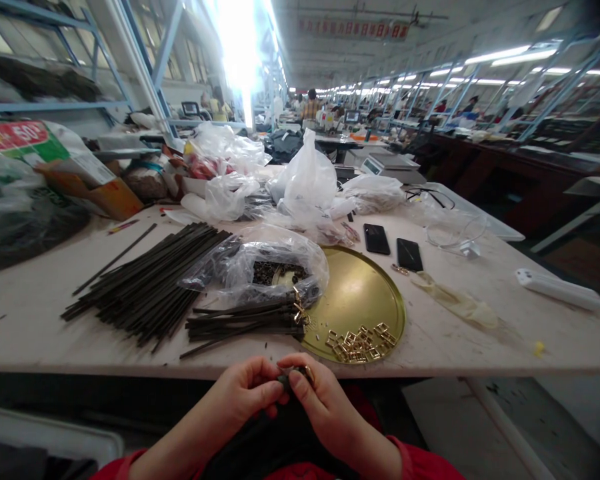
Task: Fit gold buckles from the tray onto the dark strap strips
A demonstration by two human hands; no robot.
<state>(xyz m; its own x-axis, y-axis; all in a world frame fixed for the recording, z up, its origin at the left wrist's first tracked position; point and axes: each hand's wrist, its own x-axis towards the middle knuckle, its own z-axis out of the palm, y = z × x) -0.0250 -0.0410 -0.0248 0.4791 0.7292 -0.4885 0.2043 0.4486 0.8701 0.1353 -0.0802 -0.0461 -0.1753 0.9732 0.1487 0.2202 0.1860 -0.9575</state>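
Red sleeves are ending at bare forearms, which are slanting inward and bringing the hands together just short of the near edge of the table. The left hand is curling its fingers under, its thumb pointing toward the right hand, which is bending its own thumb forward and down. Both grips are closing tightly, fingertips nearly meeting, and are pinching a small dark piece between them; a gold-coloured bit is showing at the right hand's fingers. Those fingers are hiding the rest, so its full shape is staying unclear. Just beyond, gold-coloured frames are lying on a round tray, and dark strips are resting beside it.
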